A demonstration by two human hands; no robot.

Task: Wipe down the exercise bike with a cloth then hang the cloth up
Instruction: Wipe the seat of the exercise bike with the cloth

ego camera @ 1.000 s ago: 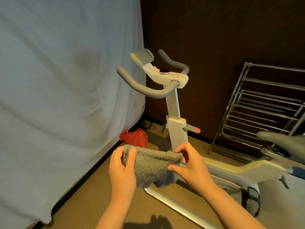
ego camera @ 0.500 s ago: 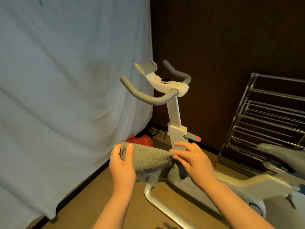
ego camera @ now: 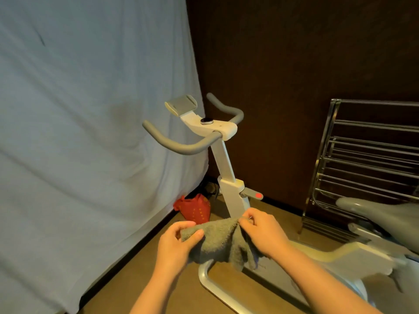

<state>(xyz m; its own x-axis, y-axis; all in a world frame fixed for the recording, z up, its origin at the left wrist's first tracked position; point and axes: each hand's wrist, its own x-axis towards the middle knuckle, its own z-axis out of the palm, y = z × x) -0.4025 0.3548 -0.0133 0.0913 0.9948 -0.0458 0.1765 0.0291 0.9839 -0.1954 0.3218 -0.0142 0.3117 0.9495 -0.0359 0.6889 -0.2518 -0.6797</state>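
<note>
Item: grey terry cloth, held in mid-air between both hands in the lower centre of the view, in front of the exercise bike's upright column; its middle sags and its lower edge hangs loose just above the bike's curved front foot. Left hand: fingers and thumb curled, pinching the cloth's left upper corner. Right hand: fingers curled, pinching the cloth's right upper edge, with folds of fabric draping below the knuckles. Item: exercise bike, white frame, standing on a brown floor. Grey handlebars curve out to either side of a white console bearing a round dark dial; a grey tray-like holder sits at the console's far end. A grey lever with a red dot projects from the column's lower sleeve. Grey saddle at the right edge, partly out of view. Item: metal drying rack, several horizontal bars, leaning against the dark brown wall behind the saddle. Item: pale blue sheet hanging over the left side of the scene, reaching the floor. Item: red bag on the floor at the sheet's lower edge, beside the bike's column; dark cables just behind it.
</note>
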